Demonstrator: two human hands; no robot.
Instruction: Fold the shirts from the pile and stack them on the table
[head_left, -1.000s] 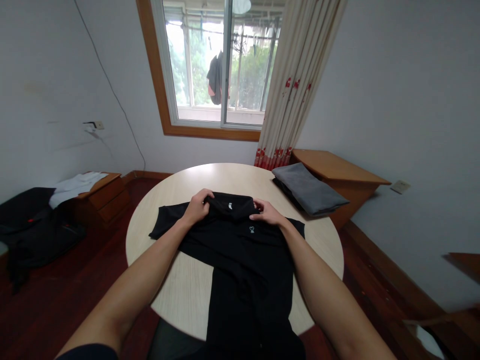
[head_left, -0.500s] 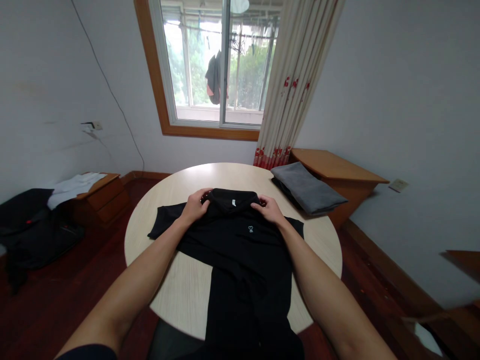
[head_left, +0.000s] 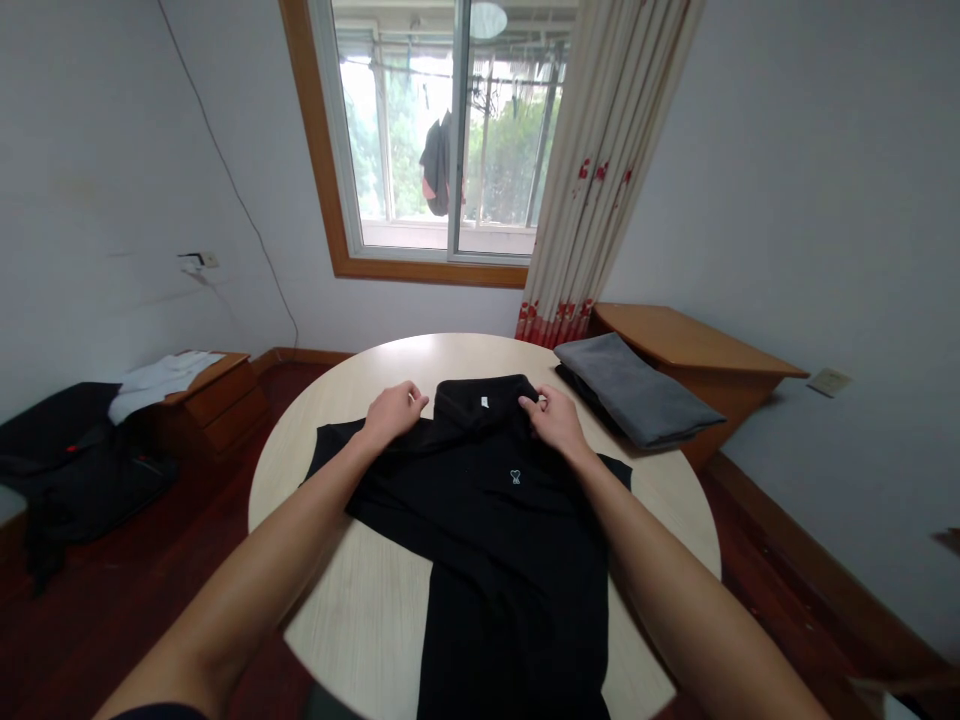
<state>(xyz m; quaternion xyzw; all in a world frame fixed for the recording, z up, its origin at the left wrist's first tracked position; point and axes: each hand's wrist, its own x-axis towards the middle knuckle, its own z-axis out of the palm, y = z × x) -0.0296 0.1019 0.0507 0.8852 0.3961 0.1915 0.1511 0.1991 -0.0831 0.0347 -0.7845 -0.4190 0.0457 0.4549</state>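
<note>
A black polo shirt (head_left: 517, 540) lies front side up on the round table, its collar (head_left: 480, 402) turned up at the far end with a small white label inside. A small pale heart-shaped emblem (head_left: 515, 477) is on its chest. My right hand (head_left: 559, 418) pinches the right corner of the collar between thumb and fingers. Just left of the collar, my left hand (head_left: 396, 412) hovers with loosely curled fingers and a narrow gap to the cloth. Part of the left sleeve shows under that forearm.
Folded grey and black cloth (head_left: 637, 390) lies on the right of the pale round table (head_left: 360, 610). Behind it stands a wooden desk (head_left: 697, 340). At the left are a wooden cabinet (head_left: 229, 400) with white papers (head_left: 169, 380) and a black bag (head_left: 97, 470).
My left hand has let go of the collar's left side and moved slightly away from it. My right hand still grips the right side. The view has shifted a little.
</note>
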